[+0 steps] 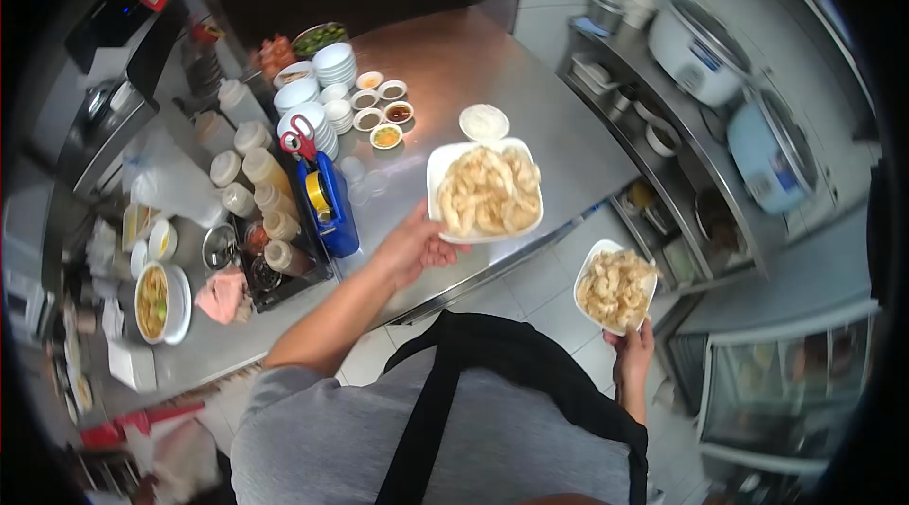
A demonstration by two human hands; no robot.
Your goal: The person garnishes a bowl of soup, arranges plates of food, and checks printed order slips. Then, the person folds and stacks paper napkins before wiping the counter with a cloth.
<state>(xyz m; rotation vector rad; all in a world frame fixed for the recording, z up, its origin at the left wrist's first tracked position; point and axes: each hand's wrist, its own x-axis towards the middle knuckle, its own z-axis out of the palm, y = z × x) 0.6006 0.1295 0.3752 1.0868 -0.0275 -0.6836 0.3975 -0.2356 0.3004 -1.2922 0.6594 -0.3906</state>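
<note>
My left hand (419, 248) grips the near left edge of a square white bowl (436, 174) heaped with pale, puffy crackers (488, 191). It is held over the front part of the steel counter. Just beyond it stands a round white bowl (485, 123) with white contents, perhaps rice. Lower and to the right, my right hand (632, 354) is closed on the near rim of a second square white bowl (580, 295), also full of crackers (617, 285); it hangs over the tiled floor. The fingers under both bowls are partly hidden.
On the steel counter (426, 60) are stacked white bowls (333, 62), sauce dishes (399, 113), a blue tape dispenser (331, 207), red-handled scissors (297, 138) and squeeze bottles (265, 167). A noodle bowl (153, 301) sits at left. Right, a shelf holds rice cookers (696, 51) above a glass-fronted cabinet (786, 391).
</note>
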